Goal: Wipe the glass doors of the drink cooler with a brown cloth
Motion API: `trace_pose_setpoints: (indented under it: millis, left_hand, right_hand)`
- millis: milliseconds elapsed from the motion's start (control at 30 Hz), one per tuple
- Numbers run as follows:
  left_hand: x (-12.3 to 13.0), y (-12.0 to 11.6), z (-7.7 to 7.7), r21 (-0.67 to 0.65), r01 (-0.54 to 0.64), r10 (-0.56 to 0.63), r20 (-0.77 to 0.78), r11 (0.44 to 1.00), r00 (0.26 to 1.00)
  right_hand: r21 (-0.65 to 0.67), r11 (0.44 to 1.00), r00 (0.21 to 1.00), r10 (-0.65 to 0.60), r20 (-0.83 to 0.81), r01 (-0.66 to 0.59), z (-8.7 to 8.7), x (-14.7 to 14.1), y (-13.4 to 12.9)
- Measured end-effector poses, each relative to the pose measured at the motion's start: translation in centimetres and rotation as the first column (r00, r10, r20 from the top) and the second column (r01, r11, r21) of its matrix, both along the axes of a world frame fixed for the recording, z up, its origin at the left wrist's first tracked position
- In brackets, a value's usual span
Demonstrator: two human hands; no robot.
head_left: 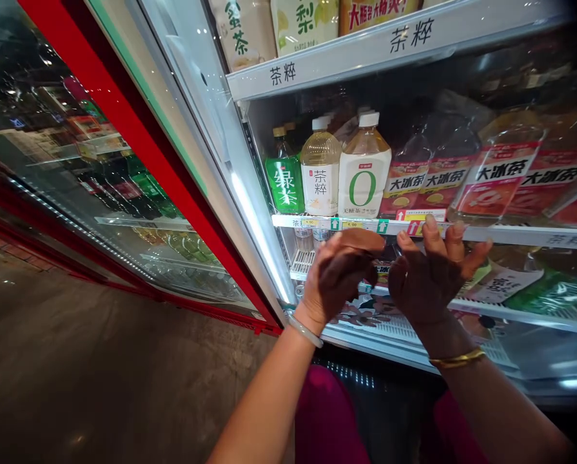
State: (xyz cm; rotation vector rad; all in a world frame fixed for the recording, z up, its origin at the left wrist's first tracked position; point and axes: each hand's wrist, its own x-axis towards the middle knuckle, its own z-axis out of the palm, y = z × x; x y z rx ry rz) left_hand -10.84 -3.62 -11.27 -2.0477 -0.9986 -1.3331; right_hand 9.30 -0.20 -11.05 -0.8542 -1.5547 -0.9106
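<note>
My left hand (339, 274) is in front of the cooler shelf, its fingers apart and slightly curled, with nothing in it. To its right my right hand (428, 277) has its fingers spread near the shelf's price strip (486, 233), and it is empty too. Above the hands on the shelf stand a green tea bottle (285, 177), a clear bottle with a white label (320, 177) and a large bottle marked 0 (364, 177). Farther right are red-labelled iced tea bottles (498, 177).
A red-framed glass door (172, 187) slants down the left side. An upper shelf (346, 51) holds more drinks. On the lower shelf lies a green-labelled bottle (549, 290). The floor (99, 380) shows at the lower left.
</note>
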Motion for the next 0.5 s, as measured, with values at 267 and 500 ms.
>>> trace_pose_setpoints:
  millis: [267,500]
  left_hand:
    - [-2.3,0.3,0.8,0.141,-0.276,0.233,0.266,0.951,0.936]
    - [-4.1,0.0,1.3,0.187,-0.232,0.225,0.057,0.955,0.973]
  right_hand:
    - [-0.136,0.989,0.991,0.043,-0.129,-0.061,0.8,-2.8,-1.0]
    - [-0.167,0.98,0.971,0.066,-0.229,-0.106,1.6,-7.8,-1.5]
